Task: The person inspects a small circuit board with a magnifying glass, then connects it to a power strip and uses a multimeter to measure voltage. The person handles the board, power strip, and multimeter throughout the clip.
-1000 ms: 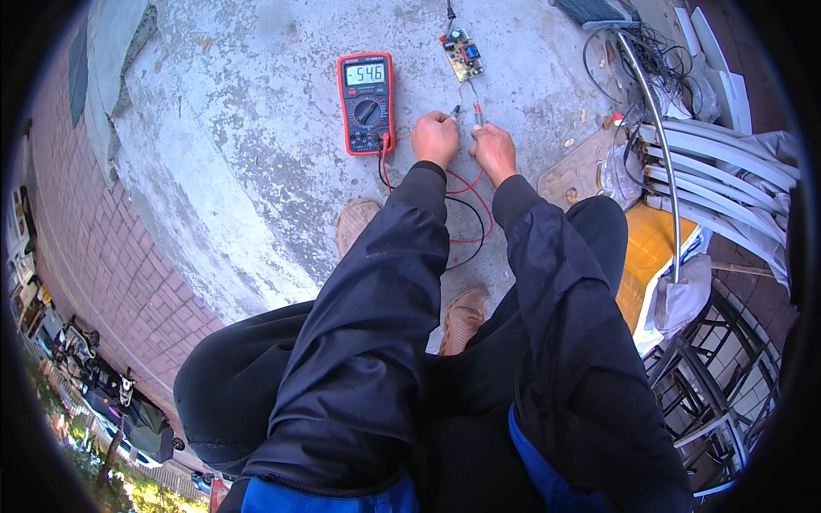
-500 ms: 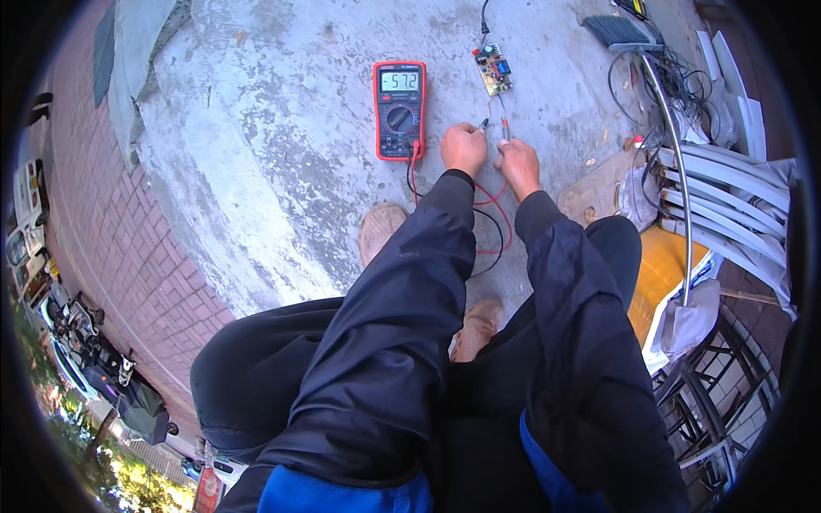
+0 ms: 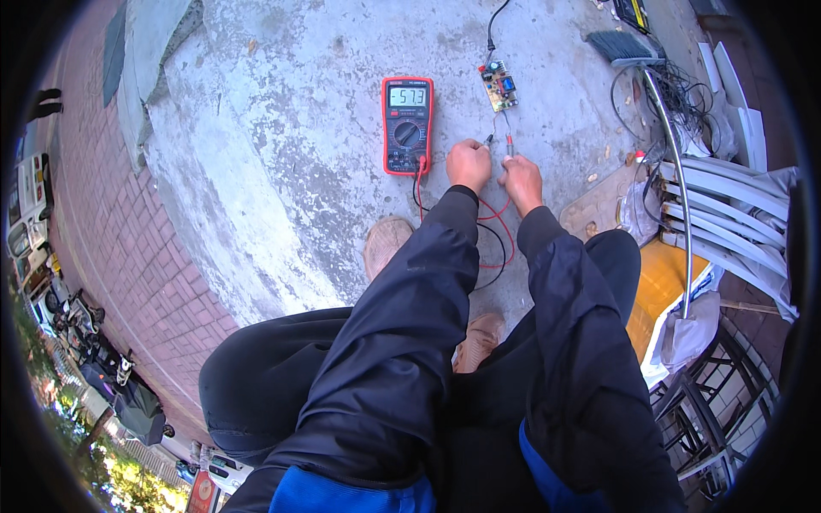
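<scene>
On the concrete ground lies a red-and-black multimeter (image 3: 408,126) with its display lit. To its right sits a small circuit board (image 3: 499,86), a black cable running from its far end and two thin wires from its near end. My left hand (image 3: 469,165) is closed on a black test probe (image 3: 489,139), its tip at one of those wires. In the closed fingers of my right hand (image 3: 522,181) is a red test probe (image 3: 510,145), its tip at the other wire. Red and black leads (image 3: 510,244) loop back toward the multimeter, partly under my left wrist.
At the right lie a broom head (image 3: 623,49), tangled black cables (image 3: 684,98), a bent metal tube (image 3: 671,141), stacked white curved pieces (image 3: 727,192) and a yellow package (image 3: 663,286). My shoes (image 3: 386,246) stand close behind the leads. Brick paving (image 3: 137,239) borders the concrete at left.
The whole view has shifted slightly, so the ground and things appear lower. The multimeter reading has changed slightly. Both hands keep hold of the probes at the board's wires.
</scene>
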The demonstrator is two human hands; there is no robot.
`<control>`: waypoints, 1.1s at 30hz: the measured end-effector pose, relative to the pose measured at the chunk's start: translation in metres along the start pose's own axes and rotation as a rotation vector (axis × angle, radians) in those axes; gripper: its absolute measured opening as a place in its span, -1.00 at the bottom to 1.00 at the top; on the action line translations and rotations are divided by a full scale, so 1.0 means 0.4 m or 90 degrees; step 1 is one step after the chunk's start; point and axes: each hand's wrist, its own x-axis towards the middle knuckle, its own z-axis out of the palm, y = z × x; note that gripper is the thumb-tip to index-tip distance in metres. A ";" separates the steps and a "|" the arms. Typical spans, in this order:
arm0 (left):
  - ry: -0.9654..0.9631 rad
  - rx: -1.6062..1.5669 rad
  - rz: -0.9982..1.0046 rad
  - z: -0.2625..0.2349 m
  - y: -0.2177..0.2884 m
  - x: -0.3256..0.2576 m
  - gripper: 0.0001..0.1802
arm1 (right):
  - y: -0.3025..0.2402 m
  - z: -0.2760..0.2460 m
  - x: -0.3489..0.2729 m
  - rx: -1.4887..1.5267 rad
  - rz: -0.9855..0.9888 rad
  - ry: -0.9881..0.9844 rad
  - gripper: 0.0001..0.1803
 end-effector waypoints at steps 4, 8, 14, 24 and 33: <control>0.012 -0.005 0.011 0.002 -0.002 -0.002 -0.71 | -0.015 -0.007 -0.013 0.028 0.019 -0.002 -0.65; 0.004 -0.005 0.004 0.000 0.002 -0.001 -0.71 | -0.026 -0.009 -0.018 0.064 0.054 -0.011 -0.66; -0.012 0.002 0.052 -0.004 -0.011 -0.014 -0.72 | -0.019 -0.012 -0.032 0.079 0.029 -0.021 -0.65; -0.316 -0.288 -0.088 0.027 0.028 -0.098 -0.53 | -0.051 -0.041 -0.153 0.168 -0.010 0.030 -0.67; -0.335 -0.469 -0.113 0.043 0.026 -0.178 -0.73 | -0.023 -0.119 -0.193 0.426 0.071 -0.133 -0.72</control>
